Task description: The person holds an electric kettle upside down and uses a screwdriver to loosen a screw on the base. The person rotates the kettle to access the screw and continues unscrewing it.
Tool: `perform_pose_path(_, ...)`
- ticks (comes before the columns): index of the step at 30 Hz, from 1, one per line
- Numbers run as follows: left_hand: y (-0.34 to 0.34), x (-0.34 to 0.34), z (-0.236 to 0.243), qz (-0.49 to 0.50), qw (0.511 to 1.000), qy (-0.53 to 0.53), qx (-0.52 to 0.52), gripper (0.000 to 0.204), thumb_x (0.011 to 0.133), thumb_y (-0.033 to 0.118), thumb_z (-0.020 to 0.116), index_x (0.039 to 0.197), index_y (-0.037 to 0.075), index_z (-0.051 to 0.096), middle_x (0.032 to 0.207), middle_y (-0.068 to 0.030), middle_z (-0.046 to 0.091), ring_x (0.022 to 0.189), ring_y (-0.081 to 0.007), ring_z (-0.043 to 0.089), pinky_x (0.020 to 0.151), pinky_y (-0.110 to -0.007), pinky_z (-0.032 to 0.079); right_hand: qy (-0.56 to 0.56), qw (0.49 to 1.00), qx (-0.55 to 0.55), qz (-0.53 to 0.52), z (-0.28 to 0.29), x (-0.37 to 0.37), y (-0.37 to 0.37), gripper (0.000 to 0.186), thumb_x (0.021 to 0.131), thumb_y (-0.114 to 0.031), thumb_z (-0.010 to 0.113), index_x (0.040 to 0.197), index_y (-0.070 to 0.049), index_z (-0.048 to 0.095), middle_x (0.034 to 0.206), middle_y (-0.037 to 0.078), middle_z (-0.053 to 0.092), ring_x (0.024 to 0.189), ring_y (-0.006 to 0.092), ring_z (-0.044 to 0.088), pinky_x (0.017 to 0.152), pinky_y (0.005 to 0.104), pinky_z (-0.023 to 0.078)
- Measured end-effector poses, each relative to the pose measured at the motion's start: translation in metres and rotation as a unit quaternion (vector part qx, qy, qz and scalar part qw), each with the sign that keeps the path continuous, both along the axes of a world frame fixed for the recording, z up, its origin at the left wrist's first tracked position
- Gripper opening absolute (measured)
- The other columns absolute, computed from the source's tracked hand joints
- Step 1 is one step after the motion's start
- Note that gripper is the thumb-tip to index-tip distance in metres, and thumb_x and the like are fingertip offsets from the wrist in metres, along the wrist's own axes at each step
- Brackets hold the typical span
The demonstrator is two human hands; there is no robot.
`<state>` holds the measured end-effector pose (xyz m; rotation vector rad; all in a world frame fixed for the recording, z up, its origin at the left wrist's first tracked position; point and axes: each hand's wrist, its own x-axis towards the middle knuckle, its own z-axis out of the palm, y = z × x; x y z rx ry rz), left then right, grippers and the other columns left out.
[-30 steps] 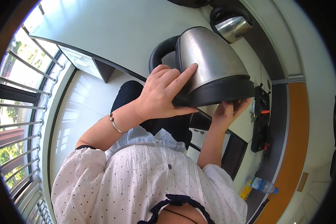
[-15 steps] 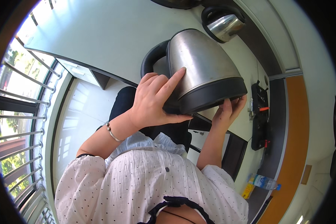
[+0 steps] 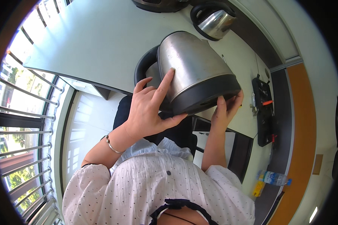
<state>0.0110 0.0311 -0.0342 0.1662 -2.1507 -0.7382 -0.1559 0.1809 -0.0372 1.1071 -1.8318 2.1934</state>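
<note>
Tilting away from the person's chest, a steel kettle (image 3: 195,56) is held up in both hands, off the desk (image 3: 90,45), around its near edge. From where I stand, the left hand (image 3: 144,107) grasps it from the side: the index finger presses on the brushed metal wall and the thumb stretches along the bottom edge of the black base (image 3: 208,92). The black handle (image 3: 142,67) curves out beyond those fingers; I can't tell whether any of them touch it. The right hand (image 3: 226,110) is closed on the far side of the base, thumb against the underside and fingers curled around the rim. A silver bracelet (image 3: 114,150) circles the left wrist.

On the desk past the raised kettle sits a smaller, shinier kettle (image 3: 217,24), near a dark appliance (image 3: 161,5) that I see only in part. Over to the right lies an open black case (image 3: 264,112) with red-orange pieces in it, and nearer the person a clear bottle (image 3: 275,178) with a blue cap lies on its side.
</note>
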Motion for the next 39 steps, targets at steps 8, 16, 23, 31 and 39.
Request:
perform_pose_path(8,-0.007,-0.002,-0.002,-0.026,0.999,0.024,-0.022,0.089,0.068,0.035,0.073,0.138,-0.005,0.034,0.061,-0.0039,0.051,0.061,-0.0209,0.054,0.088,-0.043,0.038,0.017,1.000,0.006,0.002,0.010,0.008,-0.003,0.069,0.074,-0.013,0.072,0.132,-0.001,0.036,0.126,0.012,0.044,0.117,0.0208,0.044,0.101,0.0333,0.033)
perform_pose_path(16,-0.025,-0.005,-0.006,-0.072,0.997,0.040,-0.003,0.090,0.065,0.037,0.070,0.132,-0.014,0.038,0.068,-0.0085,0.058,0.070,-0.0260,0.055,0.088,-0.038,0.037,0.031,0.999,0.003,0.021,0.010,0.016,-0.007,0.070,0.073,-0.011,0.073,0.131,0.002,0.036,0.126,0.016,0.047,0.115,0.0230,0.048,0.099,0.0345,0.037)
perform_pose_path(23,-0.030,-0.007,-0.015,-0.087,0.995,0.028,0.049,0.095,0.067,0.040,0.068,0.135,-0.015,0.032,0.076,-0.0119,0.066,0.094,-0.0273,0.052,0.091,-0.035,0.036,0.017,0.991,-0.063,0.113,0.008,-0.001,-0.011,0.059,0.080,-0.012,0.068,0.130,0.004,0.041,0.139,0.022,0.040,0.125,0.0256,0.044,0.103,0.0336,0.034)
perform_pose_path(31,-0.032,-0.011,-0.022,-0.084,0.993,0.055,0.067,0.094,0.071,0.047,0.067,0.134,-0.014,0.034,0.089,-0.0158,0.065,0.090,-0.0235,0.054,0.082,-0.032,0.042,0.023,0.990,-0.103,0.091,0.005,-0.003,-0.015,0.051,0.081,-0.007,0.066,0.128,0.003,0.046,0.134,0.019,0.048,0.121,0.0235,0.049,0.100,0.0309,0.037)
perform_pose_path(39,-0.027,-0.013,-0.010,-0.097,0.983,0.035,0.153,0.089,0.072,0.042,0.068,0.137,-0.009,0.035,0.101,-0.0158,0.061,0.086,-0.0180,0.058,0.073,-0.028,0.048,-0.037,0.987,-0.107,0.111,0.013,-0.004,-0.022,0.047,0.090,-0.015,0.057,0.131,0.003,0.044,0.132,0.014,0.049,0.118,0.0204,0.049,0.102,0.0305,0.036)
